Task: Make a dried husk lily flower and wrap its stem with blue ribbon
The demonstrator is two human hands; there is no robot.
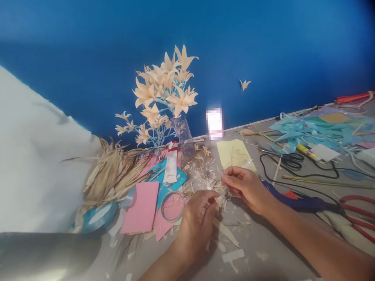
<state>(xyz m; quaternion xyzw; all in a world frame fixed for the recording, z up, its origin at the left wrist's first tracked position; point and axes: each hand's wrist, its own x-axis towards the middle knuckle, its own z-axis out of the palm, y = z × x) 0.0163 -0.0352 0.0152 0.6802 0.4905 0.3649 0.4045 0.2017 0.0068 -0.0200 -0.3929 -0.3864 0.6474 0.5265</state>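
Observation:
My left hand and my right hand meet over the grey table, fingers pinched together on a small pale piece of dried leaf or husk held between them. Husk scraps lie scattered just beyond my fingers. A clear tape roll rests on pink paper right beside my left hand. Behind stands a bunch of cream husk flowers on blue stems in a clear bottle.
A pile of dried husks and a blue ribbon roll lie at left. Yellow paper, blue ribbon strips, black cable, a blue tool and red-handled pliers lie at right. Blue wall behind.

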